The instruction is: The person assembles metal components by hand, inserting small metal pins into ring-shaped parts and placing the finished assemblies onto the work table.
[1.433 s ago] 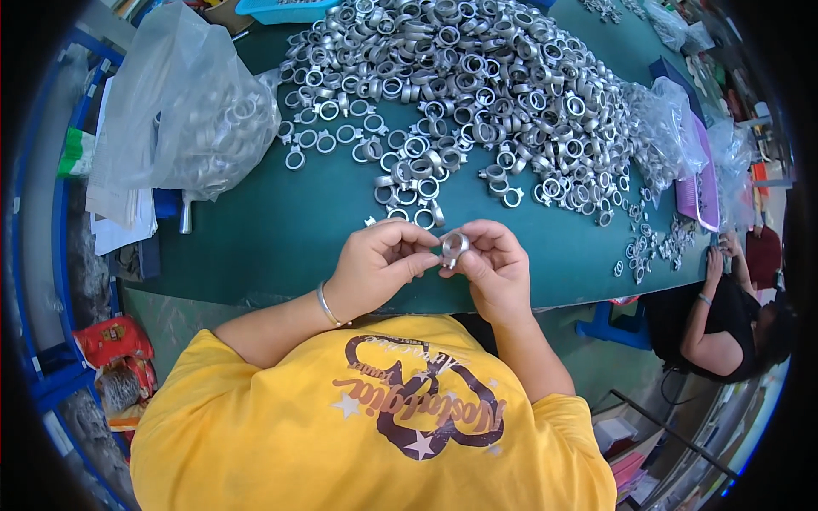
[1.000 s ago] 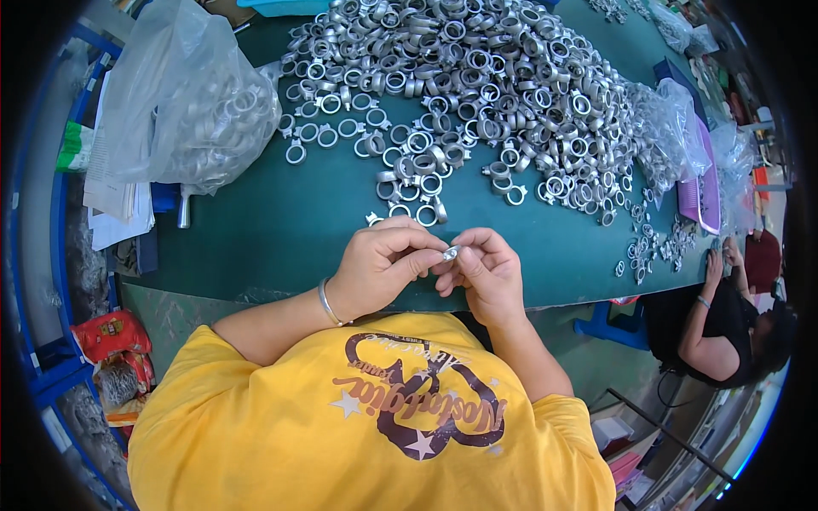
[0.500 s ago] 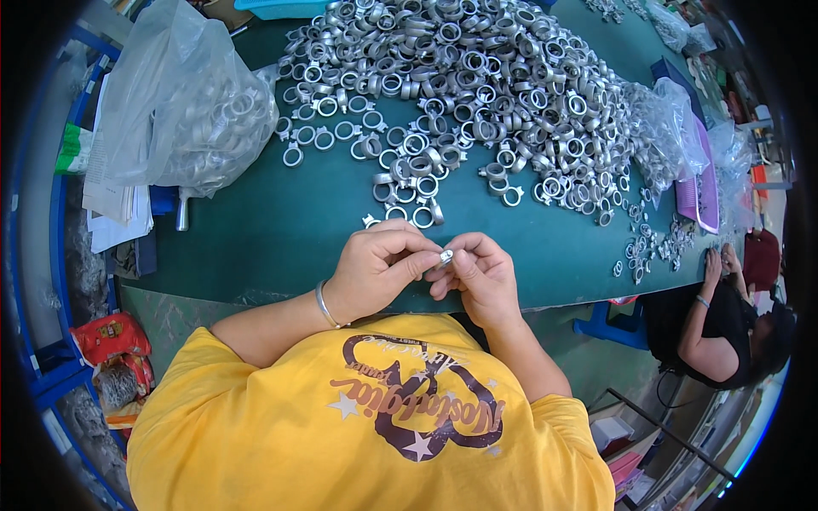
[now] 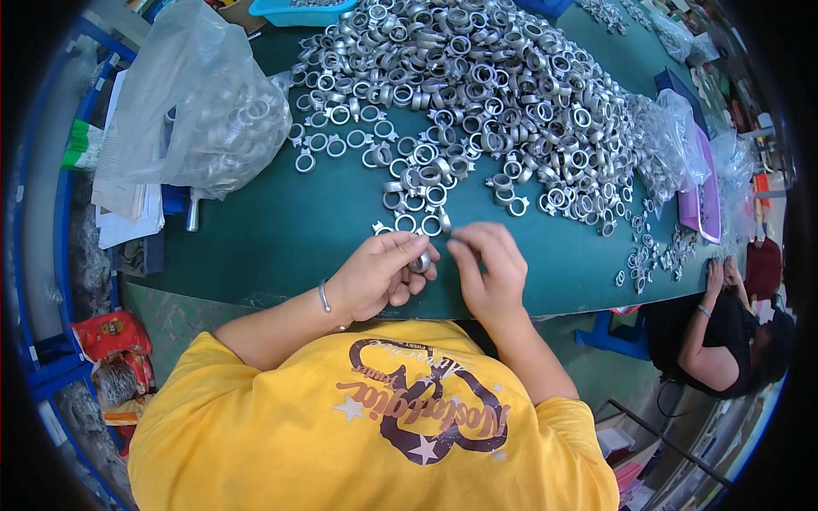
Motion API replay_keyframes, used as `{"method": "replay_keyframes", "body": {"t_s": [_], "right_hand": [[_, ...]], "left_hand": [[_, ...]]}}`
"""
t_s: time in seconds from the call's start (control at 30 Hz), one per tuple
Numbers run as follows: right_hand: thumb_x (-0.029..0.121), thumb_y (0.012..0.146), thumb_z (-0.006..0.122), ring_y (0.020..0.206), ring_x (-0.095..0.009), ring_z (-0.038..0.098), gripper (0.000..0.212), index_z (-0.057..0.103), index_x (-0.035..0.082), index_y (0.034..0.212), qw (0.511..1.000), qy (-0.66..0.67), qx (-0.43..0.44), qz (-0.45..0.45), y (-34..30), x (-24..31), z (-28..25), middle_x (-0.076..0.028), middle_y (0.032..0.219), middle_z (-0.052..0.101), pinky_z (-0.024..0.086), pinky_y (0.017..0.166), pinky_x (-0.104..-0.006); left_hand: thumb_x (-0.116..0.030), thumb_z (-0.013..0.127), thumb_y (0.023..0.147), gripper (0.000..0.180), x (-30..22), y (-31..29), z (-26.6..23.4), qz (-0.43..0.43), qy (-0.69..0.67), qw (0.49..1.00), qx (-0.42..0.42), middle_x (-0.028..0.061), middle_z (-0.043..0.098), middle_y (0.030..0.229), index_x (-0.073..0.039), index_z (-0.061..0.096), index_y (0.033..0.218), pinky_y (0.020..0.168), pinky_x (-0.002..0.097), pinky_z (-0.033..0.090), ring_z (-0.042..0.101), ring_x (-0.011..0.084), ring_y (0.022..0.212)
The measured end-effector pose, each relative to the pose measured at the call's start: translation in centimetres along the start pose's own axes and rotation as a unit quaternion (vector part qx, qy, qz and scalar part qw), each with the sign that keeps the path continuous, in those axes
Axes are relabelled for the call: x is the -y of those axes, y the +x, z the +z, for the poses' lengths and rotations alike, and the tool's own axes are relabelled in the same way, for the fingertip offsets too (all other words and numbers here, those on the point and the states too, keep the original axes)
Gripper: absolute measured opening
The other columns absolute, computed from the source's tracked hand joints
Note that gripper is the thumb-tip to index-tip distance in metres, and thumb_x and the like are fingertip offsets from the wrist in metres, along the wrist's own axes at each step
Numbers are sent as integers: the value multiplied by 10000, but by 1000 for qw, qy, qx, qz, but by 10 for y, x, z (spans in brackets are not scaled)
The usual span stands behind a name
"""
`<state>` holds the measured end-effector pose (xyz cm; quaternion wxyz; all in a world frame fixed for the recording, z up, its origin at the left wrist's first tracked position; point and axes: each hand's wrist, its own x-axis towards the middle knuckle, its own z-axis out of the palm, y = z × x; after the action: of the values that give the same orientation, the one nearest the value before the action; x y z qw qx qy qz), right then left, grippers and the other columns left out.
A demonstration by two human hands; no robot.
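Observation:
My left hand [image 4: 383,271], wearing a bangle, is closed around a silvery metal ring [image 4: 419,263], pinched between thumb and fingers above the near edge of the green table [image 4: 256,247]. Just to its right, my right hand [image 4: 492,268] is apart from it, thumb and fingers drawn together and slightly blurred. Whether anything sits in that pinch I cannot make out. Beyond both hands lies a small cluster of similar metal rings [image 4: 411,200] with little lugs, running back into a large heap of rings [image 4: 511,85].
A clear plastic bag of rings [image 4: 213,128] stands at the left beside papers [image 4: 128,209]. Smaller rings [image 4: 652,260] lie at the right, near a purple basket [image 4: 709,192]. A blue tray [image 4: 302,12] is at the back. Another person [image 4: 703,341] sits at the right.
My hands, which met over a small metal piece, have separated. The left now shows a ring in its fingers; the right has moved slightly right and away. The view has shifted slightly.

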<state>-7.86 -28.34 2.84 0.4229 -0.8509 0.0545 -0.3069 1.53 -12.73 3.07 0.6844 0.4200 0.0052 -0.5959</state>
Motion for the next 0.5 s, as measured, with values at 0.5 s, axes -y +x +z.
{"method": "replay_keyframes", "body": {"t_s": [0.5], "right_hand": [[-60,705,717,730,-229,619,173,642,7,846,991,121,62,17,-7,-2,-5,-104,807,631,493,626,-283]], "left_hand": [[-67,709,813,123,-2,0,11,242,304,919,-60,3,597,844,-8,655,905,578,180,412,521,53,701]]}}
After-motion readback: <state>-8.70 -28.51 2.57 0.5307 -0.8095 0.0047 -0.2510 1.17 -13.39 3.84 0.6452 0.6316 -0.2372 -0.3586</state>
